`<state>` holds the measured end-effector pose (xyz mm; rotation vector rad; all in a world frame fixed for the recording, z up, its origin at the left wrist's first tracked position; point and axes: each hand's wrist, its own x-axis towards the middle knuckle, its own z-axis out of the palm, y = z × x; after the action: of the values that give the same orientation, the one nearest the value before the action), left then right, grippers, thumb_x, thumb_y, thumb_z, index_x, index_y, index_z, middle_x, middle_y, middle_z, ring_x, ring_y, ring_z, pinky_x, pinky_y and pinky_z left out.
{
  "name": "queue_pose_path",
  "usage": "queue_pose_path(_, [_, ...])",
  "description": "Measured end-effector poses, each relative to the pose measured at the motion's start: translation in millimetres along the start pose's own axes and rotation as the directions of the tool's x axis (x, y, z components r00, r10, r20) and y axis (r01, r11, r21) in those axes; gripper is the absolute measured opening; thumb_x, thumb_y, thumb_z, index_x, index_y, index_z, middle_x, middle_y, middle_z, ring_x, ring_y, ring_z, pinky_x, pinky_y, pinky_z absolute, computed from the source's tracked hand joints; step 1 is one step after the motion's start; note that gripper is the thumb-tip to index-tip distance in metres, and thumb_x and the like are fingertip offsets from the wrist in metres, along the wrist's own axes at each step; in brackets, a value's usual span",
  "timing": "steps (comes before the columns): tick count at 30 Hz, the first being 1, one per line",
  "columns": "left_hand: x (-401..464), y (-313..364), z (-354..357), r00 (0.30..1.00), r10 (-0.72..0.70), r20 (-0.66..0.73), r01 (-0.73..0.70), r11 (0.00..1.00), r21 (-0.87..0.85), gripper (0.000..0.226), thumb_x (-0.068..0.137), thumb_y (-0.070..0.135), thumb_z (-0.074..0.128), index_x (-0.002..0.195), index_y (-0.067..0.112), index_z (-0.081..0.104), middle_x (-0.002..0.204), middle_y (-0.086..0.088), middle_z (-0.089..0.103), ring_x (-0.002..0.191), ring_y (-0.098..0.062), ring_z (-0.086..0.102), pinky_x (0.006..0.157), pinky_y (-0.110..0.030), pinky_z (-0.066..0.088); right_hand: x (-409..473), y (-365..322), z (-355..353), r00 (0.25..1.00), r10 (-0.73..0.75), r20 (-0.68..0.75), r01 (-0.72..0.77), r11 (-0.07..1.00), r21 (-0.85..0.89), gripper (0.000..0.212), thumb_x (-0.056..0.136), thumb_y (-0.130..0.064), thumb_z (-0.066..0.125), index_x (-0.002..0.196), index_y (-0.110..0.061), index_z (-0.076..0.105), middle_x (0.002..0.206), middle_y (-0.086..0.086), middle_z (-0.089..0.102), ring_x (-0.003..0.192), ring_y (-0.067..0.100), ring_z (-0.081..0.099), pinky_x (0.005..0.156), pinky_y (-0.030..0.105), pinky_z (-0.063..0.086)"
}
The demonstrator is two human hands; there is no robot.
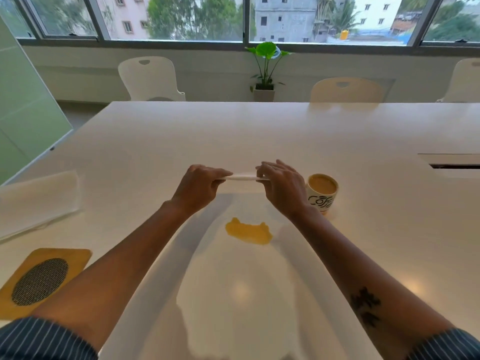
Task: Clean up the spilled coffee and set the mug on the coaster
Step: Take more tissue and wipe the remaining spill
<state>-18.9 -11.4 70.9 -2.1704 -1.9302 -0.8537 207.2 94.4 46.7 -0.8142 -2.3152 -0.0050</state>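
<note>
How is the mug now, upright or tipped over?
Upright. The mug stands on the table, mouth upward, with coffee near its rim.

White chairs [152, 77] and a potted plant [265, 71] stand below the windows [181, 19] across the frame's top; a glass panel [23, 107] fills the left edge.

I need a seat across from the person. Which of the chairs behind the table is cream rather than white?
The middle chair, pushed in at the table's far edge, right of the potted plant. It is cream; the left chair and the cut-off right-edge chair are white.
</note>
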Motion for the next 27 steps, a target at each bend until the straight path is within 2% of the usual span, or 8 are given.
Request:
queue_pose_path(2, [4.7, -4.0, 12.3, 1.000, 0.005, 0.017, -0.005, 1.000, 0.000, 0.030, 0.097, -0.002, 0.064, 0.120, 0.010, 0.078, 0.119, -0.010, 0.077, 0.098, -0.037, 0.076, 0.096, -0.044, 0.056, -2.7, 7.6, 5.3, 1.000, 0.007, 0.011, -0.007, 1.000, -0.006, 0.008, 0.103, -0.009, 0.068, 0.103, -0.017, 0.069, 0.125, 0.002, 0.079, 0.115, 0.031, 0.075, 0.101, 0.046, 0.059])
queue_pose_path(5, [-0.2, -14.4, 35.2, 0.995, 0.026, 0.098, -0.024, 0.999, -0.022, 0.039, 0.100, -0.008, 0.056, 0.133, 0.007, 0.069, 0.141, -0.013, 0.065, 0.132, -0.031, 0.062, 0.117, -0.047, 0.043, -13.7, 13.0, 13.4, 0.985, 0.063, 0.160, -0.061, 0.998, -0.015, 0.032, 0.104, 0.001, 0.059, 0.128, -0.017, 0.070, 0.147, 0.005, 0.066, 0.134, 0.037, 0.063, 0.099, 0.052, 0.059])
queue_pose_path(8, [-12.1, -26.4, 54.3, 0.951, 0.036, 0.308, -0.001, 0.994, -0.114, 0.047, 0.104, -0.006, 0.046, 0.149, 0.008, 0.054, 0.157, -0.012, 0.049, 0.150, -0.025, 0.042, 0.128, -0.043, 0.026, -32.1, 16.1, 20.6, 0.942, 0.049, 0.332, -0.074, 0.995, 0.062, 0.057, 0.098, 0.015, 0.053, 0.144, -0.016, 0.066, 0.150, 0.005, 0.063, 0.142, 0.024, 0.057, 0.114, 0.050, 0.052])
queue_pose_path(12, [-23.7, -37.9, 63.0, 0.869, 0.076, 0.489, 0.049, 0.970, -0.239, 0.046, 0.107, 0.004, 0.046, 0.152, 0.013, 0.050, 0.159, -0.006, 0.047, 0.150, -0.019, 0.042, 0.128, -0.038, 0.025, -51.1, 24.4, 21.6, 0.851, 0.040, 0.524, -0.142, 0.978, 0.156, 0.059, 0.097, 0.007, 0.064, 0.149, -0.020, 0.062, 0.151, 0.004, 0.062, 0.139, 0.024, 0.061, 0.113, 0.044, 0.052])
queue_pose_path(15, [-24.7, -42.4, 60.8, 0.808, 0.091, 0.583, 0.090, 0.957, -0.274, 0.046, 0.108, 0.006, 0.045, 0.153, 0.018, 0.050, 0.159, 0.003, 0.047, 0.148, -0.012, 0.043, 0.126, -0.033, 0.029, -54.3, 30.2, 19.3, 0.773, 0.057, 0.631, -0.221, 0.958, 0.185, 0.053, 0.105, -0.004, 0.057, 0.153, -0.025, 0.057, 0.149, 0.008, 0.064, 0.131, 0.028, 0.065, 0.110, 0.033, 0.050])
queue_pose_path(19, [-26.8, -46.8, 57.1, 0.761, 0.086, 0.643, 0.107, 0.961, -0.254, 0.046, 0.110, 0.013, 0.045, 0.153, 0.027, 0.050, 0.159, 0.011, 0.046, 0.146, -0.007, 0.044, 0.122, -0.021, 0.028, -56.8, 34.0, 15.4, 0.688, 0.123, 0.715, -0.329, 0.931, 0.156, 0.048, 0.112, -0.019, 0.046, 0.155, -0.041, 0.052, 0.141, 0.011, 0.066, 0.120, 0.030, 0.064, 0.102, 0.040, 0.050])
queue_pose_path(22, [-29.5, -46.9, 54.5, 0.739, 0.111, 0.664, 0.083, 0.964, -0.254, 0.045, 0.111, 0.016, 0.045, 0.154, 0.028, 0.049, 0.161, 0.011, 0.043, 0.147, -0.008, 0.044, 0.125, -0.030, 0.030, -63.9, 30.9, 11.8, 0.676, 0.100, 0.730, -0.331, 0.927, 0.179, 0.049, 0.112, -0.018, 0.047, 0.156, -0.039, 0.052, 0.154, 0.005, 0.060, 0.133, 0.026, 0.058, 0.113, 0.040, 0.045])
queue_pose_path(27, [-40.7, -47.3, 53.8, 0.730, 0.134, 0.670, 0.030, 0.974, -0.226, 0.046, 0.111, 0.017, 0.044, 0.155, 0.029, 0.047, 0.163, 0.013, 0.038, 0.150, -0.006, 0.037, 0.126, -0.029, 0.026, -74.9, 25.3, 11.4, 0.695, 0.052, 0.717, -0.311, 0.921, 0.234, 0.048, 0.110, -0.008, 0.050, 0.153, -0.028, 0.058, 0.162, -0.005, 0.051, 0.151, 0.018, 0.046, 0.127, 0.042, 0.033])
